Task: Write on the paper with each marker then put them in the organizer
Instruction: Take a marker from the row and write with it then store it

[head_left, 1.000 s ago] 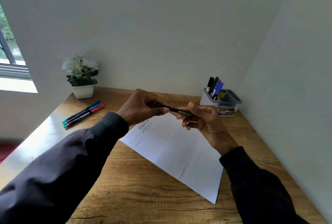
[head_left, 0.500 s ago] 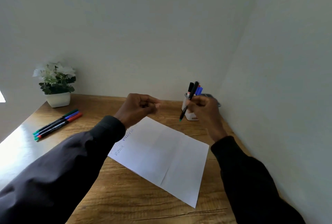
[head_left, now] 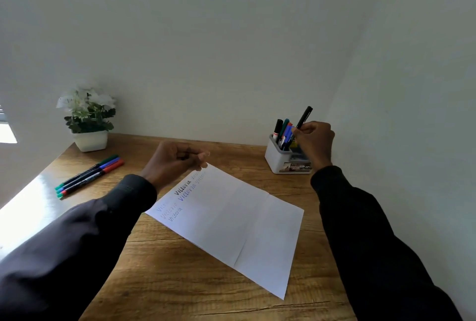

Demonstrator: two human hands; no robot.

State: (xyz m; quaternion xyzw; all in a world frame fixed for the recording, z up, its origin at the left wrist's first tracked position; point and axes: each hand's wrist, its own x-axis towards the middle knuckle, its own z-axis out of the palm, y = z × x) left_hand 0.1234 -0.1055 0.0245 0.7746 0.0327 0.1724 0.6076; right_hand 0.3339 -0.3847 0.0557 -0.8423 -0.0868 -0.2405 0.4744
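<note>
My right hand (head_left: 315, 140) pinches a black marker (head_left: 305, 116) that stands tilted, its lower end down among several markers in the white and grey organizer (head_left: 274, 158) at the back right. My left hand (head_left: 172, 163) hovers over the far corner of the white paper (head_left: 231, 223), fingers curled with nothing visible in them. The paper lies skewed in the middle of the desk, with several written words along its left edge. Three loose markers (head_left: 90, 175), with green, blue and red caps, lie side by side at the left.
A white potted plant (head_left: 87, 120) stands in the back left corner of the wooden desk (head_left: 180, 282). Walls close the desk in at the back and on the right, just behind the organizer.
Both hands held the black marker over the paper. My left hand let go and stayed there, and my right hand carried the marker right and back into the organizer.
</note>
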